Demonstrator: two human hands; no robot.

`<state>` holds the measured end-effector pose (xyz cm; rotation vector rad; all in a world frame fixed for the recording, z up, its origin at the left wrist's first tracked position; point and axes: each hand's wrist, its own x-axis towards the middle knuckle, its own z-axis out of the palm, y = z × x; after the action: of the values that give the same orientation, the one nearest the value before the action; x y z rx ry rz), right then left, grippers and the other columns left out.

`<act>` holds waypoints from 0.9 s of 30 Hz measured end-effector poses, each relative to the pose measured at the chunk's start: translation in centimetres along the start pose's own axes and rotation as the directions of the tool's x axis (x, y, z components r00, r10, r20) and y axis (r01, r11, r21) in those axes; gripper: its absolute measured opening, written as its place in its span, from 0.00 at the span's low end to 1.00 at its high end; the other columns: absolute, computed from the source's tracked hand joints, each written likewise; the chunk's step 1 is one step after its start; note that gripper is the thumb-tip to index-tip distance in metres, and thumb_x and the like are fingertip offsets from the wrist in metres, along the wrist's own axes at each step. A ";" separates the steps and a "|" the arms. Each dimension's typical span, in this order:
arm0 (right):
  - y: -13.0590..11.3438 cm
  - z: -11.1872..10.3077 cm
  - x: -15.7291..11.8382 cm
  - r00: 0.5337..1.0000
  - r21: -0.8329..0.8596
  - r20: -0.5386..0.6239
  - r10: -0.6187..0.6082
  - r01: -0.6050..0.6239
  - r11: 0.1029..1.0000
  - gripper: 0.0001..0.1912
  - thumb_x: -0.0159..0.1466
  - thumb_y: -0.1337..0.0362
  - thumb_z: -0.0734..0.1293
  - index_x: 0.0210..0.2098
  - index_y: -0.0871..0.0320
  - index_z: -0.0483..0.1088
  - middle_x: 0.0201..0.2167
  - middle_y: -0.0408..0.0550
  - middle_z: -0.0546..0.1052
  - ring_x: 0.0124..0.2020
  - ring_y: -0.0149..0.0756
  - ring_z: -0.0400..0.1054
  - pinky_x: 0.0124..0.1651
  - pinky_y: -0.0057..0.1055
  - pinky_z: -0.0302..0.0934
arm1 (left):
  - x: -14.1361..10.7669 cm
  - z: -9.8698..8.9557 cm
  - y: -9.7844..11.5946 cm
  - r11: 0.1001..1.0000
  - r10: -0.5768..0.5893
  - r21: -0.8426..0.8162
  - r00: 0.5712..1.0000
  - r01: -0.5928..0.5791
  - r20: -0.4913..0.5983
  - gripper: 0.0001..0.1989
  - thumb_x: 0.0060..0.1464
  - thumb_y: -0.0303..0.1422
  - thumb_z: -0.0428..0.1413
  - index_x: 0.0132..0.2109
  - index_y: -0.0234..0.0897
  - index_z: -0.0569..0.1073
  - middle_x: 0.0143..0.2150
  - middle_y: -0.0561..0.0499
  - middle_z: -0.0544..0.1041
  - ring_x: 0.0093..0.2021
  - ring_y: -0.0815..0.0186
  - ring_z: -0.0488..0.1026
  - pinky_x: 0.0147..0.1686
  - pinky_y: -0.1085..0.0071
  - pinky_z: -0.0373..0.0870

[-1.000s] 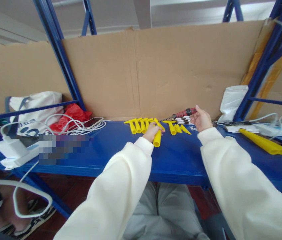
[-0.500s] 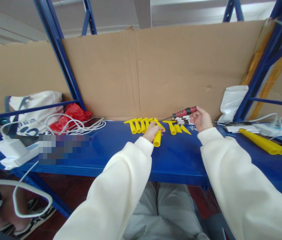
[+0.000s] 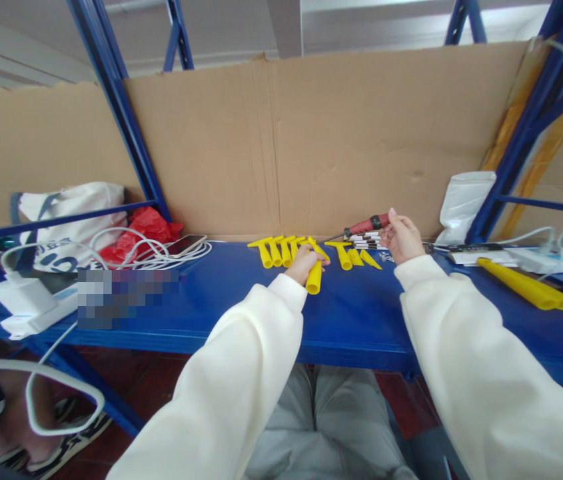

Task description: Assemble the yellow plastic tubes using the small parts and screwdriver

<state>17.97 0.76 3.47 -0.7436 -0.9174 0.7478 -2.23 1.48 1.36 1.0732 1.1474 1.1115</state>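
Observation:
My left hand (image 3: 303, 264) is closed around a yellow plastic tube (image 3: 314, 280), whose round open end faces me. My right hand (image 3: 402, 237) grips the back end of a red and black screwdriver (image 3: 368, 225) between its fingertips. The screwdriver lies nearly level, its shaft pointing left to the upper end of the held tube. Whether the tip touches a screw there is too small to tell. Left of my left hand stands a row of several yellow T-shaped pieces (image 3: 266, 256). Another yellow T-shaped piece (image 3: 344, 257) and small yellow wedges (image 3: 371, 260) lie between my hands.
White-and-dark sticks (image 3: 366, 241) lie behind the wedges. Long yellow tubes (image 3: 526, 285) rest at right near a power strip (image 3: 556, 260). White cables (image 3: 181, 255), a red bag (image 3: 148, 230) and a cloth bag (image 3: 76, 213) are at left. Cardboard (image 3: 361, 140) walls the back.
My right fingers have shifted slightly on the screwdriver's end, and its handle looks turned, with the end a little lower and further left. My left hand and the tube have stayed put.

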 end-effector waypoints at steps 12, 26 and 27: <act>-0.5 0.3 -0.4 0.999 0.025 -0.005 0.050 -0.050 0.998 0.29 0.46 0.48 0.78 0.22 0.55 0.56 0.12 0.32 0.59 0.12 0.22 0.54 0.12 0.21 0.49 | 0.2 0.1 -0.3 1.000 0.016 0.010 1.000 -0.016 -0.008 0.29 0.52 0.15 0.50 0.60 0.36 0.62 0.43 0.45 0.79 0.31 0.67 0.79 0.18 0.80 0.67; -0.4 0.4 -0.7 0.995 -0.006 -0.004 0.099 -0.099 0.995 0.26 0.47 0.53 0.79 0.25 0.55 0.57 0.13 0.30 0.58 0.12 0.22 0.54 0.13 0.19 0.50 | 0.6 -0.1 -0.5 0.999 0.027 0.018 1.000 -0.027 0.003 0.28 0.51 0.15 0.51 0.59 0.35 0.64 0.44 0.44 0.78 0.30 0.68 0.78 0.21 0.78 0.68; -0.4 0.4 -0.8 0.995 -0.006 -0.001 0.100 -0.100 0.995 0.27 0.47 0.53 0.79 0.25 0.55 0.56 0.12 0.30 0.57 0.12 0.22 0.53 0.13 0.19 0.50 | 0.5 -0.1 -0.5 1.000 0.026 0.015 1.000 -0.026 0.003 0.28 0.51 0.15 0.51 0.59 0.35 0.64 0.44 0.44 0.78 0.30 0.68 0.78 0.21 0.78 0.68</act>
<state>17.39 0.02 3.68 -0.7994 -0.8870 0.8334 -2.20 1.95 0.84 1.1044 1.1441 1.1229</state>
